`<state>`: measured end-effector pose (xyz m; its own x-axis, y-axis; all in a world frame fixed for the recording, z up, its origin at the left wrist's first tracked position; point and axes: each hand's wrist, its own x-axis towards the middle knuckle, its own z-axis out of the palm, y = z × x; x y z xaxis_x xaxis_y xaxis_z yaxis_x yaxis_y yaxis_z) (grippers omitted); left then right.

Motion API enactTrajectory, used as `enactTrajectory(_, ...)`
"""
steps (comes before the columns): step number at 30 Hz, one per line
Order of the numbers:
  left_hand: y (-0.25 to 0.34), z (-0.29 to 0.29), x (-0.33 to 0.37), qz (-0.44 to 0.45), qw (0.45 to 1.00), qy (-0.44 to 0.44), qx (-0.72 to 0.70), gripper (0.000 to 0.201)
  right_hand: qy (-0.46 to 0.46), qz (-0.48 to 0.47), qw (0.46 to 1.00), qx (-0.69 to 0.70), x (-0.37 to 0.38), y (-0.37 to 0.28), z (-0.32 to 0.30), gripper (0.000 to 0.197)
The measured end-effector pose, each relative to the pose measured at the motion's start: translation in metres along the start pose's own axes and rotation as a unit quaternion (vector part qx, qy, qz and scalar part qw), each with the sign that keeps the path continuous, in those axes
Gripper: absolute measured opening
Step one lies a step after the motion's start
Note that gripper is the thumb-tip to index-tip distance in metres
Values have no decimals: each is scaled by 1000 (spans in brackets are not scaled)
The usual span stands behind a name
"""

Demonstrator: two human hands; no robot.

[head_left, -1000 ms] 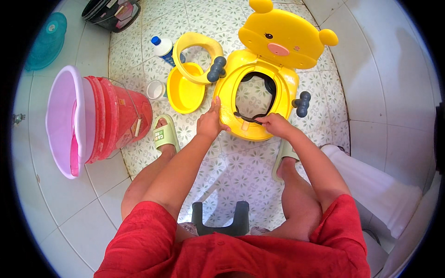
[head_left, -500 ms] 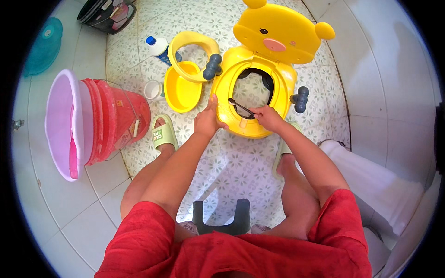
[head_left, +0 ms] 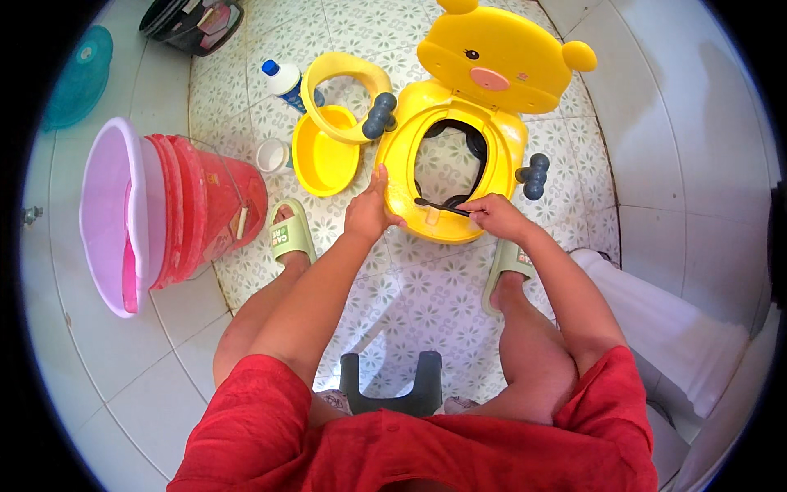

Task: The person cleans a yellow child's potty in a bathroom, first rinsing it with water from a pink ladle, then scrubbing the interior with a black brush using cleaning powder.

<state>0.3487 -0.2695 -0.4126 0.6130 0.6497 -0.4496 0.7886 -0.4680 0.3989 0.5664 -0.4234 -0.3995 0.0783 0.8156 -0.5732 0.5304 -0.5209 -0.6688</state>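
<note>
A yellow child's potty seat [head_left: 410, 148] with an animal-face lid [head_left: 500, 57] stands on the patterned tile floor in front of me. A black band [head_left: 475, 148] lines the inside of its opening. My left hand [head_left: 369, 209] grips the seat's near-left rim. My right hand [head_left: 492, 215] pinches a thin dark brush-like tool [head_left: 438, 205] that lies across the near rim, its tip touching the black band. Dark grey knobbed handles [head_left: 379, 115] stick out on both sides.
A detached yellow ring [head_left: 344, 78] and yellow bowl [head_left: 321, 157] lie left of the seat, beside a blue-capped white bottle [head_left: 283, 80] and a small white cup [head_left: 270, 154]. A red bucket [head_left: 209, 201] holding a pink basin [head_left: 106, 213] lies left. A dark stool [head_left: 392, 385] sits between my legs.
The view has shifted slightly. My right hand with the tool has moved a little along the near rim; my left hand keeps its hold on the seat.
</note>
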Motion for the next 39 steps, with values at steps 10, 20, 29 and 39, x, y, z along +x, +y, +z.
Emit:
enactTrajectory(10,-2,5,-1,36,999,10,-4,121,14,-49,997,-61,9,-15,37,21)
enactTrajectory(20,11,-13,-9,28,998,-5,64,103,-16,-21,980,-197,-32,14,6,20)
enactTrajectory(29,22,-17,-27,23,978,-117,169,77,-6,-39,986,-162,-36,33,1,22)
enactTrajectory(39,16,-9,-38,13,984,-110,141,91,-63,35,997,20,-26,34,12,19)
